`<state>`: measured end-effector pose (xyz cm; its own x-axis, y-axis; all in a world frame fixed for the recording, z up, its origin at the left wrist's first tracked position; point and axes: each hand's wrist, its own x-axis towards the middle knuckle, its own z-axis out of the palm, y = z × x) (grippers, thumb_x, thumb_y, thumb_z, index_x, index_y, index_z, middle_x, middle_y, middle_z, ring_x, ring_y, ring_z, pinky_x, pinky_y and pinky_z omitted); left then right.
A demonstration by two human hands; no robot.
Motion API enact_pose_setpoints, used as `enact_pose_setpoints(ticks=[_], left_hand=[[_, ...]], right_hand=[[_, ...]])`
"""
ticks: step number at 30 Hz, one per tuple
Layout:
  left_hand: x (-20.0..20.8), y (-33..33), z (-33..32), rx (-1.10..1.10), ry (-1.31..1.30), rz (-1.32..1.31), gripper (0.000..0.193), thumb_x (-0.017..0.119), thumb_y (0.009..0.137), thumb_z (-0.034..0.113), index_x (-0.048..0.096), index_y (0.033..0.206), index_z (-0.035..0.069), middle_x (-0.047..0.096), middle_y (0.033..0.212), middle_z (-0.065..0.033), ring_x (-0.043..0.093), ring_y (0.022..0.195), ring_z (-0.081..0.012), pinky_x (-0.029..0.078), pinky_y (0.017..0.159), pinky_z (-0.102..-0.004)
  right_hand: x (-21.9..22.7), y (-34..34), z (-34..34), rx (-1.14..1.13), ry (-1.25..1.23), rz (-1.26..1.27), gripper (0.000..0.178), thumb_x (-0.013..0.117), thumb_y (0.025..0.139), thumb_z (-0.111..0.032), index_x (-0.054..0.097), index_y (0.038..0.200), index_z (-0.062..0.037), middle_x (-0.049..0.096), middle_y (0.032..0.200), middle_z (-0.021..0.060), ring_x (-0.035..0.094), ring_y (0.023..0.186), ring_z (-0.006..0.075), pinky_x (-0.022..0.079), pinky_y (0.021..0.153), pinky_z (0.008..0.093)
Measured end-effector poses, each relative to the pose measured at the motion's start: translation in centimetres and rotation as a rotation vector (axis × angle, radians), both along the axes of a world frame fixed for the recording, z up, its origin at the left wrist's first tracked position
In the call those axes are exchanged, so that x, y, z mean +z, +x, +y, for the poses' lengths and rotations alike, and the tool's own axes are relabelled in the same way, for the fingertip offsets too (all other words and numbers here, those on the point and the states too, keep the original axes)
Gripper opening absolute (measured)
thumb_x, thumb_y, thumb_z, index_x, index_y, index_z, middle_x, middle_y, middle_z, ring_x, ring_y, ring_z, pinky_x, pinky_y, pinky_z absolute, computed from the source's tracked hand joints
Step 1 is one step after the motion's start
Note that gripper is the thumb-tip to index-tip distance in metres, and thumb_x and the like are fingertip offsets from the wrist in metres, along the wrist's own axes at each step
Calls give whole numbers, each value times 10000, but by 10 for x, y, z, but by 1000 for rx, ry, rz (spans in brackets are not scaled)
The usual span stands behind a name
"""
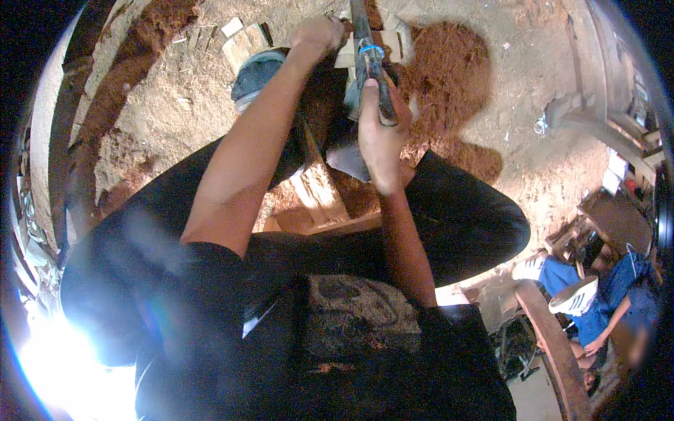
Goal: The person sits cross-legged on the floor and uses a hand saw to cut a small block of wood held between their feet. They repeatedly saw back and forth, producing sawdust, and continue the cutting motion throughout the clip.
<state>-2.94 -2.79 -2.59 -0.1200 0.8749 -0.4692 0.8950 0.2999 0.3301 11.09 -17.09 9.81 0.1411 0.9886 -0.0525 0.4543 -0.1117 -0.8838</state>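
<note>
My right hand (382,133) is closed around the dark handle of a long, narrow-bladed hand tool (361,31). A bright blue band circles the tool near the handle, and its blade points away from me past the top edge. To its left, my left hand (319,35) is closed beside a pale wooden board (390,48); what its fingers grip is too small and partly hidden to make out. Below the hands, between my legs, lies a lit wooden piece (316,186). A grey and dark shoe (256,78) shows beside my left forearm.
Brown dirt ground (168,119) with shavings surrounds me. A small wood block (246,48) lies at the far left of my feet, and timber (53,140) runs along the left side. At lower right, another person (597,302) sits near a curved wooden beam (554,351).
</note>
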Motion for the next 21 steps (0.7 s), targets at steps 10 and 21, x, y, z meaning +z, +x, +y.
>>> enact_pose_setpoints(ticks=[10, 21], left_hand=[[33, 16, -1, 139, -4, -45, 547, 386, 960, 429, 719, 1155, 42, 674, 1202, -225, 647, 1133, -396, 493, 1006, -466], [50, 11, -9, 175, -32, -33, 539, 379, 950, 417, 739, 1114, 52, 696, 1171, -201, 669, 1110, -362, 511, 984, -445]], right_hand=[[14, 13, -30, -9, -164, 133, 327, 576, 1011, -214, 643, 1252, -5, 663, 865, 39, 598, 764, 129, 488, 713, 279], [30, -2, -18, -8, -171, 114, 358, 570, 1026, -264, 648, 1233, 17, 681, 904, 67, 600, 780, 118, 513, 742, 292]])
